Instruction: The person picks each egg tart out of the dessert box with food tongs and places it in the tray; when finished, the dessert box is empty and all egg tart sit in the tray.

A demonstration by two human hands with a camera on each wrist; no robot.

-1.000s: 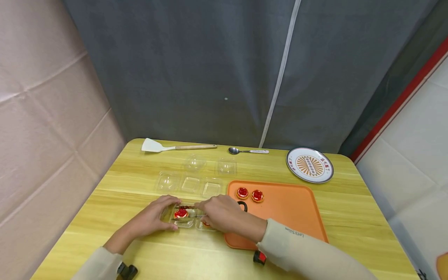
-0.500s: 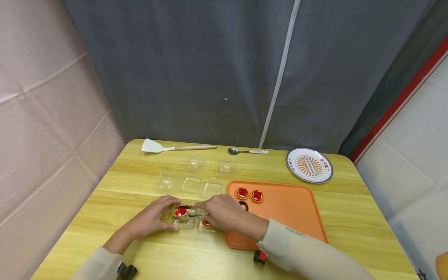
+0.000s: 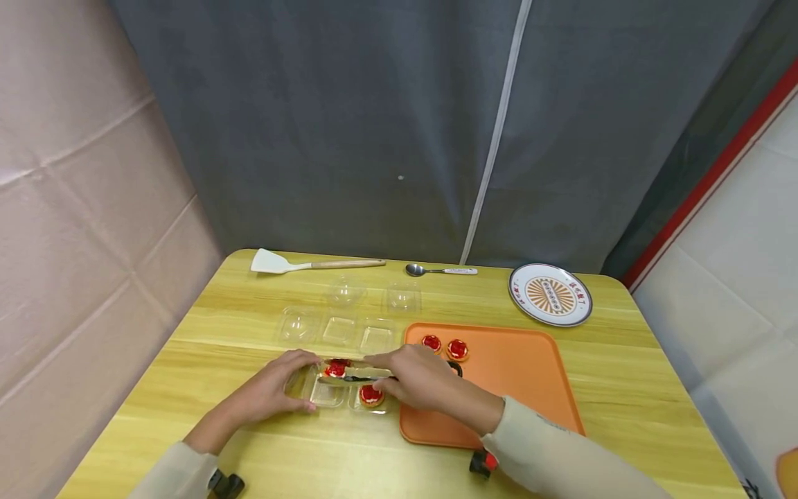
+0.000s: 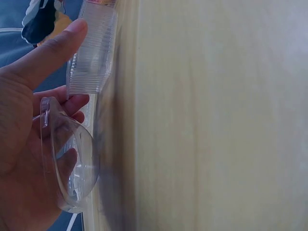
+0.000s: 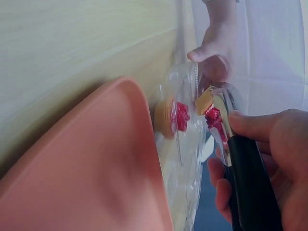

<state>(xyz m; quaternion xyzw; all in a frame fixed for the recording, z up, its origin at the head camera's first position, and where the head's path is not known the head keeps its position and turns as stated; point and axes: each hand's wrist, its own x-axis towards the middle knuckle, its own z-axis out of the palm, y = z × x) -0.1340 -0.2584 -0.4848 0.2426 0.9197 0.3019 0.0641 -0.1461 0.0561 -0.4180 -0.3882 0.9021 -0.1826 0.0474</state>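
Note:
In the head view my right hand [image 3: 420, 376] grips black-handled metal tongs [image 3: 364, 378], which pinch a tart [image 3: 335, 369] with red topping. The tart is tilted in the right wrist view, above a clear plastic container [image 3: 327, 397]. My left hand [image 3: 277, 389] holds this container from the left. In the left wrist view the thumb lies along its ribbed base [image 4: 90, 65], and the fingers curl behind its domed lid [image 4: 86, 159]. A second tart [image 3: 371, 396] sits in the adjoining clear container, just below the tongs.
Two more tarts [image 3: 457, 349] stand on the orange tray [image 3: 517, 374] at right. Several clear containers [image 3: 377, 335] lie behind my hands. Along the table's far edge are a white spatula [image 3: 271, 261], a spoon [image 3: 416, 269] and a patterned plate [image 3: 577, 312].
The right hand has moved right and slightly away with the tongs, carrying the tart up from the left container. The second tart is now uncovered. My left hand has stayed in place.

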